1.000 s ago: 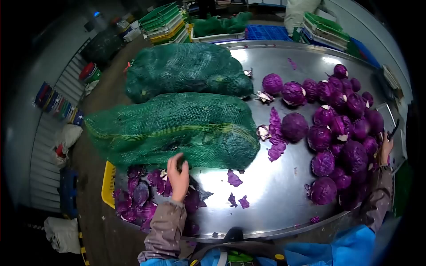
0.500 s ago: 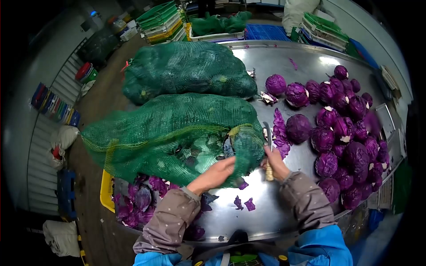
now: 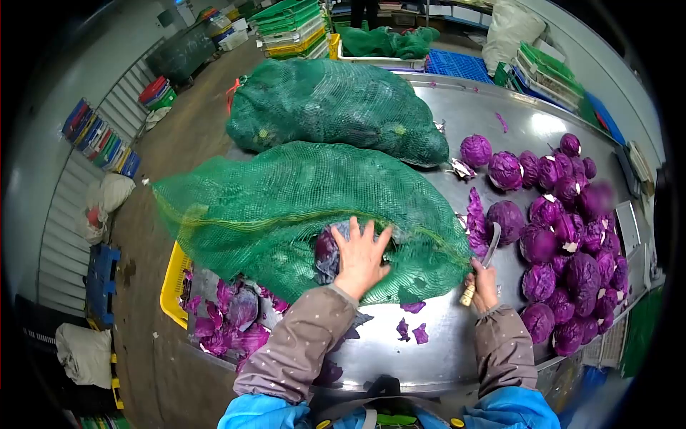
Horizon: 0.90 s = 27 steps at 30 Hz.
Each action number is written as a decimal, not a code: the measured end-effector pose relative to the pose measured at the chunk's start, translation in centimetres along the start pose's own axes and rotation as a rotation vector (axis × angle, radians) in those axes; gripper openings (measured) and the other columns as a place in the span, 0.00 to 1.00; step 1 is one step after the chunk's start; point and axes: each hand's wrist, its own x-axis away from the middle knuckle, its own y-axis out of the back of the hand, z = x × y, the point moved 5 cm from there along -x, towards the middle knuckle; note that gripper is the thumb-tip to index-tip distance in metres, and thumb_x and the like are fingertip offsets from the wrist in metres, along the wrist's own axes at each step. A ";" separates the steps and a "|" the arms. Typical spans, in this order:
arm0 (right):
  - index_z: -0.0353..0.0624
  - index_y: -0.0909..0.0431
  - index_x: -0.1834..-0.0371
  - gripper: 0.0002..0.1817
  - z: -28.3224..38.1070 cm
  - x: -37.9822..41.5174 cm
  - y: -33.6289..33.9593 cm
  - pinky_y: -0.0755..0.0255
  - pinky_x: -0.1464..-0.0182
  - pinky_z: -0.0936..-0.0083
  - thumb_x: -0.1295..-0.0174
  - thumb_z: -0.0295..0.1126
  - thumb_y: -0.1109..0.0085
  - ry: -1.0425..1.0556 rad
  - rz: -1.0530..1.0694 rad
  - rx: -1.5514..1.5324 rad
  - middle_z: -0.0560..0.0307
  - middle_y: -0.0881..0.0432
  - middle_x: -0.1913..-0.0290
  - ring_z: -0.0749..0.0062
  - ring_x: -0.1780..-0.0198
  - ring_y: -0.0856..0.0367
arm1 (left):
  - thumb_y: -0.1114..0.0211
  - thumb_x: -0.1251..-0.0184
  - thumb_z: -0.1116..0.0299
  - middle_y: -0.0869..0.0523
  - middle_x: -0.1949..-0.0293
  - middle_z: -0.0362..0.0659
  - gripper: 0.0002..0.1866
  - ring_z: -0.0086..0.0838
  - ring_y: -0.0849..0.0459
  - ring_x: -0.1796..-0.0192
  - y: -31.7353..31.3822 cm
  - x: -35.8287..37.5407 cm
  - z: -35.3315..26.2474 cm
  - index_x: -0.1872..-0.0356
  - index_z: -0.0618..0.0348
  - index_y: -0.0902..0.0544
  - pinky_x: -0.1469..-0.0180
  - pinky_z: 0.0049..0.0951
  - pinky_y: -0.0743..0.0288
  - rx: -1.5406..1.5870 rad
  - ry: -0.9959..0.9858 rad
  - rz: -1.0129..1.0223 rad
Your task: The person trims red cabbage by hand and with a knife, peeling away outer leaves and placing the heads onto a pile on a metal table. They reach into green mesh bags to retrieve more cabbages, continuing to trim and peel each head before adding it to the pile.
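A green mesh bag [image 3: 300, 175] lies on its side on the steel table, its slit edged with a yellow seam. My left hand [image 3: 361, 261] is in the opening, fingers spread over a red cabbage [image 3: 326, 252] and partly hiding it. By the bag's right end, my right hand [image 3: 484, 284] is closed around a knife [image 3: 491, 245] with a pale handle, its curved blade pointing up and away. The bag's edge reaches the right fingers; whether they also pinch the mesh is unclear. A single red cabbage [image 3: 505, 220] sits just beyond the blade.
Behind lies another full mesh bag [image 3: 336, 107]. Several peeled red cabbages [image 3: 582, 264] are heaped along the right side of the steel table [image 3: 379, 347]. Purple leaves [image 3: 236, 314] gather at the front left by a yellow crate [image 3: 174, 286]. Stacked crates [image 3: 289, 28] stand behind the table.
My left hand has moved from the bag's lower edge onto the cabbage, fingers now spread. My right hand has moved right with the knife, and the bag's right end is stretched that way. The view has shifted.
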 end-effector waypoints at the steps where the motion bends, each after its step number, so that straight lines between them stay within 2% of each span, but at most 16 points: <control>1: 0.39 0.31 0.62 0.08 0.3 0.3 0.2 0.38 0.84 0.82 0.40 0.27 0.43 0.020 -0.007 0.074 0.60 0.28 0.75 0.81 0.83 0.32 | 0.25 0.61 0.54 0.29 0.43 0.47 0.42 0.52 0.39 0.35 0.3 1.0 -0.1 0.38 0.44 0.30 0.40 0.68 0.50 0.057 0.004 -0.034; 2: 0.39 0.31 0.62 0.08 0.4 0.4 -0.2 0.38 0.84 0.82 0.40 0.27 0.43 0.015 0.001 0.083 0.60 0.28 0.75 0.81 0.83 0.32 | 0.25 0.61 0.54 0.29 0.41 0.45 0.39 0.50 0.39 0.35 0.4 2.1 0.0 0.41 0.45 0.27 0.40 0.67 0.50 0.007 -0.006 -0.055; 4: 0.39 0.28 0.58 0.10 4.2 2.0 -2.0 0.36 0.79 0.83 0.42 0.26 0.41 0.595 -0.073 0.238 0.63 0.28 0.76 0.84 0.80 0.31 | 0.25 0.60 0.54 0.29 0.42 0.45 0.37 0.49 0.39 0.35 0.5 4.5 1.1 0.43 0.45 0.26 0.40 0.67 0.50 0.046 0.024 -0.150; 7: 0.40 0.24 0.60 0.09 7.8 7.5 -7.0 0.35 0.73 0.84 0.43 0.26 0.40 0.658 0.081 0.266 0.63 0.24 0.73 0.84 0.76 0.29 | 0.26 0.56 0.54 0.29 0.42 0.44 0.32 0.49 0.39 0.36 1.7 8.0 3.7 0.46 0.49 0.24 0.38 0.61 0.49 0.168 0.172 -0.312; 9: 0.38 0.21 0.63 0.06 7.0 10.7 -11.5 0.32 0.72 0.83 0.43 0.26 0.40 0.706 0.320 0.375 0.60 0.20 0.69 0.83 0.74 0.26 | 0.26 0.55 0.56 0.30 0.41 0.46 0.32 0.50 0.39 0.36 2.0 10.5 5.7 0.45 0.52 0.25 0.36 0.55 0.47 0.251 0.290 -0.371; 10: 0.37 0.20 0.63 0.07 6.4 12.5 -14.0 0.31 0.71 0.82 0.43 0.26 0.40 0.696 0.467 0.436 0.59 0.19 0.68 0.82 0.73 0.25 | 0.26 0.54 0.59 0.32 0.40 0.48 0.33 0.50 0.39 0.36 2.2 11.5 6.6 0.44 0.54 0.27 0.35 0.49 0.45 0.313 0.344 -0.384; 13: 0.36 0.21 0.55 0.12 3.2 14.8 -20.5 0.29 0.73 0.80 0.41 0.29 0.41 0.698 0.783 0.532 0.58 0.18 0.71 0.80 0.75 0.22 | 0.26 0.54 0.65 0.35 0.40 0.51 0.34 0.50 0.38 0.37 1.8 14.9 8.3 0.43 0.56 0.30 0.36 0.47 0.43 0.469 0.449 -0.489; 15: 0.34 0.23 0.52 0.16 1.0 14.1 -23.5 0.30 0.76 0.78 0.39 0.34 0.41 0.337 0.839 0.581 0.57 0.19 0.71 0.78 0.80 0.23 | 0.25 0.54 0.66 0.35 0.41 0.51 0.34 0.50 0.38 0.37 1.8 16.6 8.6 0.43 0.56 0.30 0.36 0.47 0.42 0.500 0.456 -0.510; 16: 0.32 0.25 0.51 0.20 0.1 13.3 -24.9 0.30 0.79 0.78 0.37 0.38 0.43 0.381 0.867 0.612 0.57 0.19 0.71 0.79 0.84 0.24 | 0.25 0.55 0.66 0.35 0.41 0.51 0.35 0.49 0.38 0.37 1.7 17.2 8.7 0.43 0.55 0.30 0.37 0.47 0.42 0.538 0.447 -0.532; 19: 0.36 0.27 0.52 0.22 -4.1 12.1 -27.2 0.35 0.85 0.82 0.34 0.46 0.47 -0.055 1.008 0.633 0.61 0.25 0.78 0.82 0.85 0.28 | 0.26 0.52 0.66 0.37 0.39 0.53 0.35 0.48 0.38 0.36 1.2 18.9 8.6 0.41 0.58 0.32 0.35 0.45 0.43 0.529 0.462 -0.523; 20: 0.38 0.28 0.51 0.23 -6.1 11.9 -27.6 0.38 0.86 0.83 0.34 0.48 0.47 -0.145 1.010 0.534 0.63 0.28 0.80 0.82 0.87 0.31 | 0.27 0.52 0.68 0.37 0.39 0.53 0.34 0.48 0.38 0.36 1.1 19.5 8.7 0.42 0.59 0.31 0.35 0.45 0.42 0.574 0.473 -0.551; 21: 0.36 0.29 0.49 0.25 -6.1 12.6 -27.7 0.37 0.86 0.84 0.36 0.48 0.45 -0.111 1.006 0.534 0.62 0.25 0.78 0.82 0.87 0.31 | 0.29 0.49 0.69 0.37 0.39 0.52 0.34 0.45 0.36 0.37 0.9 20.2 9.1 0.40 0.59 0.34 0.35 0.42 0.41 0.684 0.506 -0.548; 23: 0.34 0.31 0.44 0.28 -4.0 16.0 -27.9 0.38 0.85 0.84 0.38 0.47 0.42 0.088 0.971 0.643 0.62 0.24 0.76 0.83 0.86 0.32 | 0.34 0.42 0.65 0.38 0.38 0.50 0.32 0.41 0.34 0.38 -2.4 23.2 11.2 0.38 0.57 0.38 0.38 0.43 0.35 1.259 0.751 -0.682; 24: 0.34 0.34 0.40 0.33 -3.6 17.4 -27.8 0.26 0.73 0.78 0.41 0.47 0.39 0.143 0.969 0.708 0.57 0.20 0.72 0.74 0.77 0.22 | 0.43 0.33 0.56 0.38 0.37 0.48 0.28 0.41 0.34 0.36 -2.0 24.0 11.3 0.37 0.53 0.41 0.43 0.47 0.29 1.788 1.096 -0.657; 25: 0.36 0.37 0.36 0.38 -4.4 18.1 -27.9 0.25 0.51 0.67 0.45 0.47 0.36 0.422 0.931 0.693 0.45 0.20 0.57 0.60 0.55 0.19 | 0.46 0.31 0.51 0.36 0.36 0.47 0.30 0.38 0.34 0.35 -2.0 24.1 11.8 0.34 0.50 0.45 0.46 0.51 0.29 2.057 1.028 -0.520; 27: 0.38 0.40 0.34 0.43 -4.8 21.3 -27.3 0.36 0.37 0.61 0.49 0.48 0.32 0.709 0.923 0.862 0.35 0.33 0.39 0.48 0.37 0.31 | 0.45 0.30 0.53 0.36 0.36 0.46 0.30 0.36 0.33 0.35 -2.6 24.2 11.9 0.32 0.47 0.46 0.46 0.48 0.27 2.184 1.105 -0.285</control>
